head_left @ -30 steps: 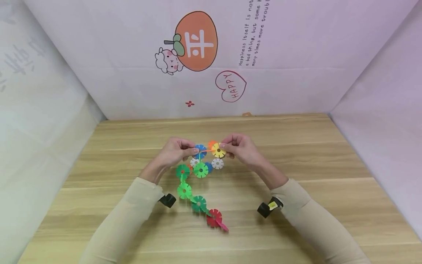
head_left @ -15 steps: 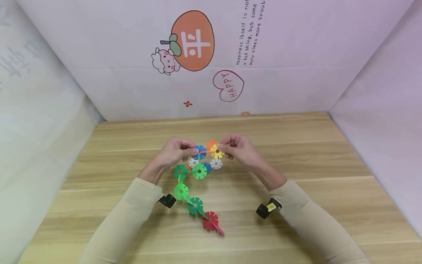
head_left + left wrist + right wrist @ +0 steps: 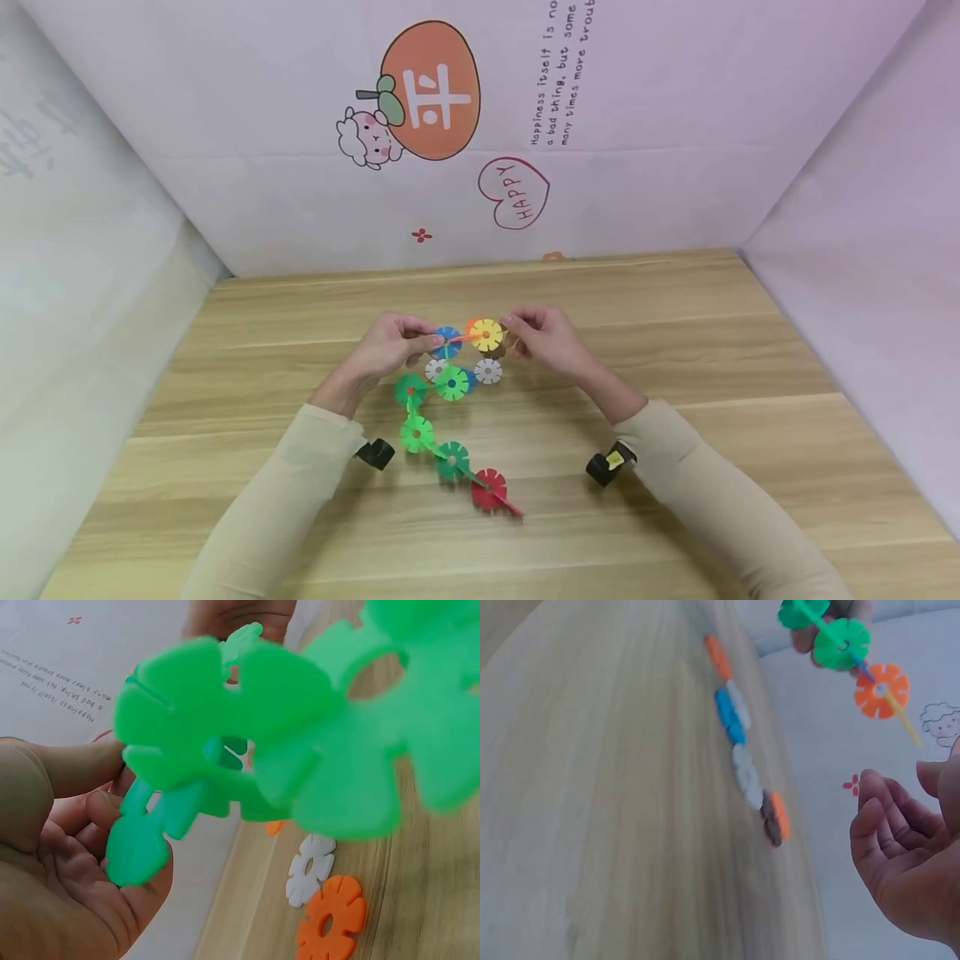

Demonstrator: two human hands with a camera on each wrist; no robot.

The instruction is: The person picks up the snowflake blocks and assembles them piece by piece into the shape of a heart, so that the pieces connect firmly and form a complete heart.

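A chain of slotted plastic snowflake discs hangs from my left hand [image 3: 390,343], which pinches its blue disc [image 3: 447,343]. From the blue disc, an edge-on orange disc leads to a yellow disc [image 3: 487,335] at the chain's upper end. Green discs [image 3: 417,434] trail down to a red disc [image 3: 489,490] and an edge-on pink one. Large green discs [image 3: 195,712] hide much of the left fingers in the left wrist view. My right hand [image 3: 546,340] is just right of the yellow disc. In the right wrist view, its loosely bent fingers [image 3: 889,825] hold nothing, apart from the chain.
Loose discs lie on the wooden table [image 3: 675,467] behind the chain: white [image 3: 488,372], blue [image 3: 730,716], orange [image 3: 718,657] and brown [image 3: 771,819]. A white printed cloth wall [image 3: 637,167] stands behind the table, with more cloth at both sides.
My right hand has let go of the yellow disc and drawn slightly right. The left hand still pinches the blue disc. The chain's lower end has swung a little, and the head view has shifted.
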